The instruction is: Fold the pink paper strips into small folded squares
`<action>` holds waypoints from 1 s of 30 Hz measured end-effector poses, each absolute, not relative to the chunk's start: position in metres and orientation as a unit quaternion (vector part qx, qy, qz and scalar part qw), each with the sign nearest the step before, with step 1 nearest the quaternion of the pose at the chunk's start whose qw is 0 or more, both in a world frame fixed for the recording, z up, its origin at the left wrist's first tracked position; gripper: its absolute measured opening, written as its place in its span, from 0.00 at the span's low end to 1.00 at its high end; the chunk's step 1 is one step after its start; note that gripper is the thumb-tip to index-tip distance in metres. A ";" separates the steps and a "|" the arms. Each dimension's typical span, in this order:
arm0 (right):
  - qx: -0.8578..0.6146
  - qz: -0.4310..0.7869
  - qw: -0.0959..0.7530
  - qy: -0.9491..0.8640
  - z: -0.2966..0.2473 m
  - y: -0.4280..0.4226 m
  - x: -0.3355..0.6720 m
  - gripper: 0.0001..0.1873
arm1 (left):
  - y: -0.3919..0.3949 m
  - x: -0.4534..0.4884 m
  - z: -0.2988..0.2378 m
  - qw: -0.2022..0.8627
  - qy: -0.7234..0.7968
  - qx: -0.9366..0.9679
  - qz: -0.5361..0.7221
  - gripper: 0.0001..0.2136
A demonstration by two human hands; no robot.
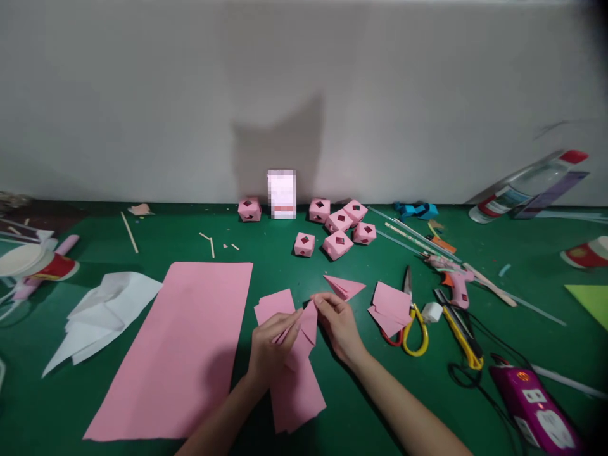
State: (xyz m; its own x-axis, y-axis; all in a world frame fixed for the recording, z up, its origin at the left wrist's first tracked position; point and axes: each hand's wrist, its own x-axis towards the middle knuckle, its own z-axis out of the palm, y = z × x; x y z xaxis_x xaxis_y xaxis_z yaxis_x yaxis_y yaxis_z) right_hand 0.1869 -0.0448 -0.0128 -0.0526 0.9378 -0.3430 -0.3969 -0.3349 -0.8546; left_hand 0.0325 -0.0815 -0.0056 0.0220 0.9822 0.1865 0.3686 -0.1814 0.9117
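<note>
Head view: left hand (270, 342) and right hand (341, 329) pinch a partly folded pink paper (310, 326) between them.
Left grip presses thumb to fingers on the paper's left side, right grip nips its top corner; the step looks like folding, and the next move probably calls for lining up edges before creasing. Pink slips (297, 399) lie beneath, a folded wedge (344, 288) just beyond. Farther out on the green bench (166, 237): squares (392, 303) overlapping scissors (417, 339), a big sheet (185, 342) to the left, boxes (339, 244) with diamond holes beyond. The screen (282, 193) is pixelated; print on the bottle (515, 190), cup (61, 266) and purple power box (532, 402) cannot be read.
</note>
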 end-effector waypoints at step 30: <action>-0.467 0.645 0.527 -0.296 -0.011 -0.047 0.186 0.09 | -0.079 0.032 -0.005 0.334 0.520 0.644 0.452 0.13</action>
